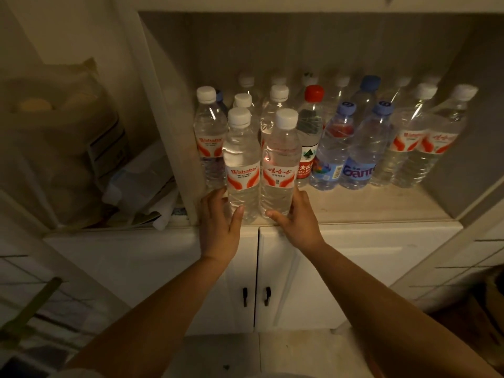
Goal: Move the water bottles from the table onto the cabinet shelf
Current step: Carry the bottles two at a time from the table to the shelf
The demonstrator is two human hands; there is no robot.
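Note:
Two clear water bottles with white caps and red-and-white labels stand side by side at the front edge of the cabinet shelf [368,207]. My left hand [219,223] grips the lower part of the left bottle [241,159], thumb across its front. My right hand [296,218] grips the base of the right bottle [279,156] the same way. Behind them stand several more bottles, among them one with a red cap [311,126] and two with blue caps and blue labels [357,148].
A white upright panel [174,137] walls off the shelf's left side; beyond it lie a brown paper bag [65,137] and loose papers. Below the shelf are two shut white doors with black handles [256,296]. The shelf's front right is bare wood.

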